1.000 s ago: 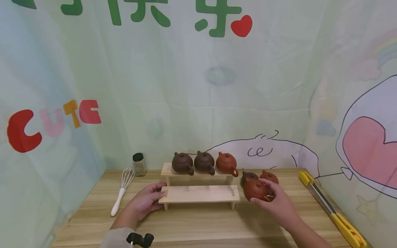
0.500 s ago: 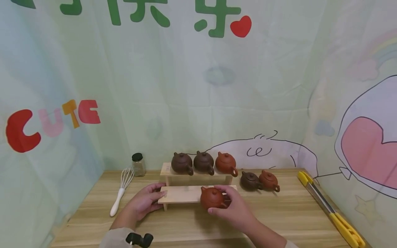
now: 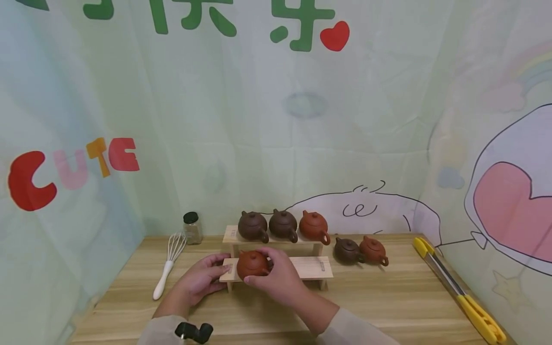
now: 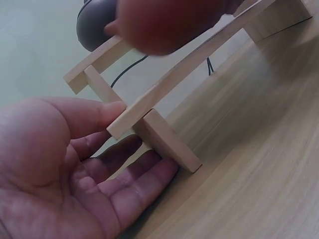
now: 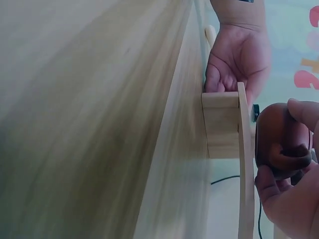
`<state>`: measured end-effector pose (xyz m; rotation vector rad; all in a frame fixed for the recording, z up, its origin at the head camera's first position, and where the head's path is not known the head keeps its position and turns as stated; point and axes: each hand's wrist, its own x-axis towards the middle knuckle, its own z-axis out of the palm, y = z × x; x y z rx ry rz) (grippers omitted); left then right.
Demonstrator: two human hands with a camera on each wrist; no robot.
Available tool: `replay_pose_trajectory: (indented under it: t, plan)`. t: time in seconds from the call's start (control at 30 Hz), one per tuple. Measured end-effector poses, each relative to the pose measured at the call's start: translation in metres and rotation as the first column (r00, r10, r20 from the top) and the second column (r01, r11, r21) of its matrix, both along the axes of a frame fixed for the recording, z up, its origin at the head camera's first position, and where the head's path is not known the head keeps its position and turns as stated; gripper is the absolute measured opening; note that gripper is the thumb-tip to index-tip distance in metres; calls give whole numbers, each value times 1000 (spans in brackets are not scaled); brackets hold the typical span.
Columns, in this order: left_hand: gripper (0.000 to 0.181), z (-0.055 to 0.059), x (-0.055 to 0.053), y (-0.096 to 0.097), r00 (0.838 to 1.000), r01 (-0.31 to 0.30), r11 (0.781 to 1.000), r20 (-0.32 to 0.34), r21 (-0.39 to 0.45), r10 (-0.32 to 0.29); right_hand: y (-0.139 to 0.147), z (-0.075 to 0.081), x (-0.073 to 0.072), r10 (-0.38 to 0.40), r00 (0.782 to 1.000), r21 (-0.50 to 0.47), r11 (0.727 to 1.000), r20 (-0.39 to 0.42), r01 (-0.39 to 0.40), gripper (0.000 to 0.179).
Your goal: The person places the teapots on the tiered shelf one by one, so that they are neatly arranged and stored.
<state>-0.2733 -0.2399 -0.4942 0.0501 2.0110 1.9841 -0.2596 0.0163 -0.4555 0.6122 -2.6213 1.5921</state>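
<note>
A reddish-brown clay teapot (image 3: 252,265) is upright over the left part of the stand's lower step (image 3: 308,268). My right hand (image 3: 280,278) grips it from the right, thumb in front and fingers behind, near its handle. In the right wrist view only a thin gap, if any, separates the teapot (image 5: 280,134) from the board. My left hand (image 3: 204,278) holds the left end of the wooden stand; in the left wrist view the thumb lies on the board (image 4: 164,87) and the fingers touch the leg. Two dark teapots (image 3: 252,226) and one reddish teapot (image 3: 314,227) stand on the upper step.
Right of the stand, a dark teapot (image 3: 347,251) and a reddish teapot (image 3: 373,250) sit on the wooden table (image 3: 379,306). Yellow-handled tongs (image 3: 459,290) lie at the right edge. A white whisk (image 3: 169,266) and a black-lidded jar (image 3: 192,228) are at the left.
My right hand has carried the reddish teapot leftward, from beside the two table teapots to over the lower step's left part. The left hand stays at the stand's end.
</note>
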Motion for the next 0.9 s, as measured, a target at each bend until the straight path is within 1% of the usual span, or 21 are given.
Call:
replay_pose_trajectory:
  t: [0.2,0.33,0.47,0.7,0.9]
  plan:
    - [60,1,0,1,1000,-26,1000,6,-10,27,-19,-3,-7,-45,999,20,999,-10,45,71]
    - [57,2,-1,1,999,-40,999,12,-12,40,-23,-4,-7,-65,998,28,998,-8,65,70]
    - [56,3,-1,1,999,-43,999,12,-14,43,-23,-3,-7,-65,998,28,998,-5,65,71]
    - [56,2,-1,1,999,-45,999,10,-12,46,-19,-4,-6,-44,999,28,999,-20,44,71]
    - [56,-1,-1,2,999,-53,999,5,-8,53,2,-3,2,-29,1000,49,998,-11,29,66]
